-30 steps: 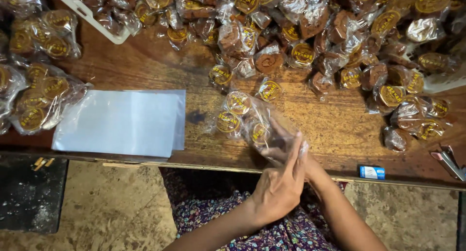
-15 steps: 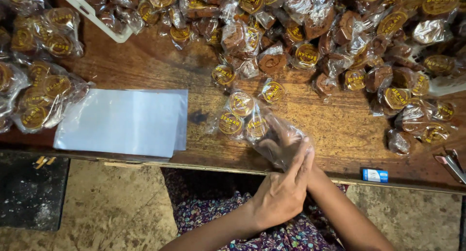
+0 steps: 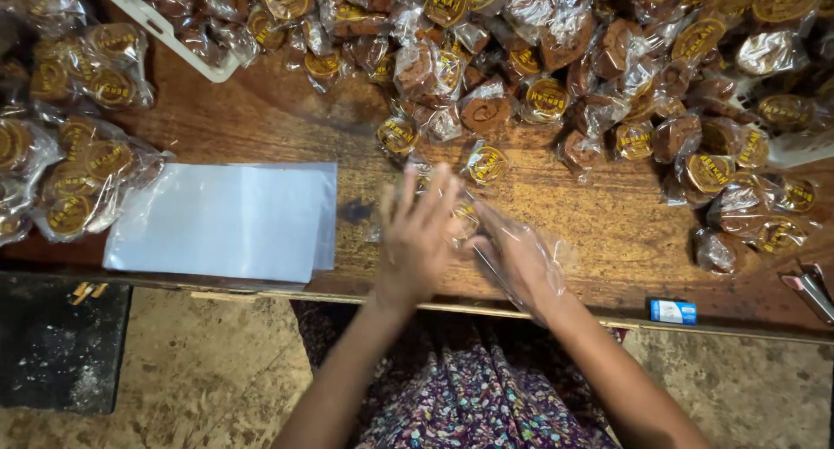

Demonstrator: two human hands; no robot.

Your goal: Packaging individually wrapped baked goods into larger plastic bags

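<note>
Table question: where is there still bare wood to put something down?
Bare table lies between the right hand, the small blue box and the wrapped cakes. Another patch sits above the clear bag stack. The far edge and left side are crowded.

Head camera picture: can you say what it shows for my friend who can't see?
Two hands, left hand and right hand, work a clear plastic bag of wrapped brown cakes at a wooden table. A heap of wrapped cakes lies beyond, flat bags to the left.

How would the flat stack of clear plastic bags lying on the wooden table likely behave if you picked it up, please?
The flat stack of clear plastic bags is thin film, so it would probably flop and feel light. Its glossy sheets already sit slightly offset, so they may slide apart.
</note>
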